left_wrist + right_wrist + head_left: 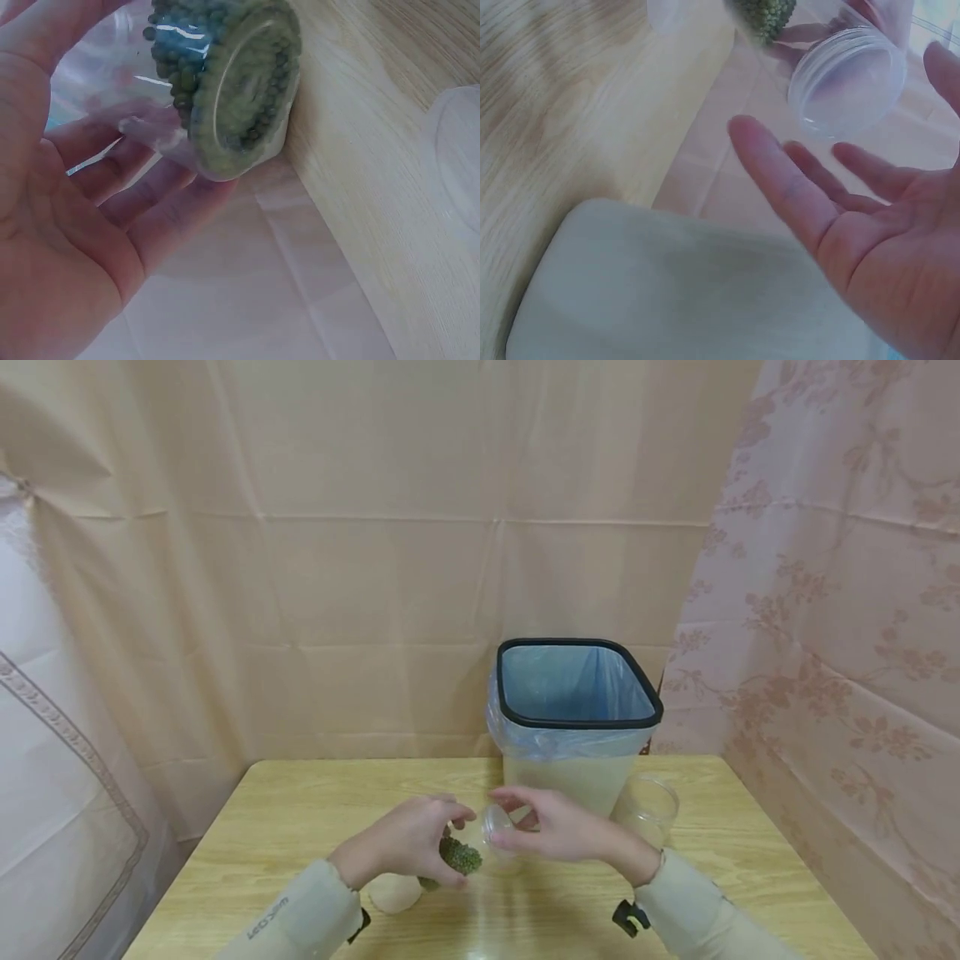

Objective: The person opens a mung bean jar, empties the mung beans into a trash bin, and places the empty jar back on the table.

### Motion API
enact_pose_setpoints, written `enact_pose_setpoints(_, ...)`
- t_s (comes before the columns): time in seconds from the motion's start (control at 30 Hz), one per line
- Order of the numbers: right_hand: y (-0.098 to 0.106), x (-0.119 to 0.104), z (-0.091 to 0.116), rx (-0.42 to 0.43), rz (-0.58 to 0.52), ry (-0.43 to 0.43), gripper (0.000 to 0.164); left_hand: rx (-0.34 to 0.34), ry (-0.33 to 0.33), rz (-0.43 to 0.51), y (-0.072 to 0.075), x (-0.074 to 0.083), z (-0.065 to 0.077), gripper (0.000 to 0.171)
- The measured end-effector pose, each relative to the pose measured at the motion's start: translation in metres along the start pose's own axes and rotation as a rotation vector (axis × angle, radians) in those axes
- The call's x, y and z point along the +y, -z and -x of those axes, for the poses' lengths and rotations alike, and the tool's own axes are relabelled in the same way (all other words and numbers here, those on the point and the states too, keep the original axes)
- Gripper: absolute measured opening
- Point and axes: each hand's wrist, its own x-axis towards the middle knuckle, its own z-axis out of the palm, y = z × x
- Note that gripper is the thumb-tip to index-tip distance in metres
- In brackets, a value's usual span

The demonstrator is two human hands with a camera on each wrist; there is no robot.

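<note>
My left hand [408, 839] grips a clear plastic jar [161, 124] lying tilted on its side, fingers and thumb curved round its wall. Small round green beans [460, 855] are heaped toward the jar's base, on the left. The ridged round end of the jar [847, 82] faces my right hand [551, 827]. Those right fingers are spread and bent around that end, and in the right wrist view a gap shows between them and the jar. Whether that end is capped, I cannot tell. A pale round lid [394, 893] lies on the table beside the left hand.
A bin [570, 772] with a black rim and blue liner stands at the back right of the wooden table [300, 802]. Right beside it is a second clear jar [651, 802]. Beige cloth [375, 568] hangs behind, and patterned cloth [840, 652] hangs on the right.
</note>
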Motion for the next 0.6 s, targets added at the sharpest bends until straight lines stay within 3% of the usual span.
enact_pose_setpoints(0.17,-0.0018,0.0001,-0.0016,-0.012,-0.016,-0.081,0.061,-0.025,0.035,0.041,0.0000,0.0008,-0.0017,0.073)
enact_pose_setpoints(0.33,-0.0016,0.0008,-0.0024,-0.021,-0.070,-0.116,0.061,-0.032,0.022,0.063,0.0004,0.0013,-0.0014,0.068)
enact_pose_setpoints(0.6,0.0024,0.0006,-0.0005,-0.032,-0.005,-0.060,0.064,-0.054,0.021,0.123,0.0015,0.0027,0.0006,0.066)
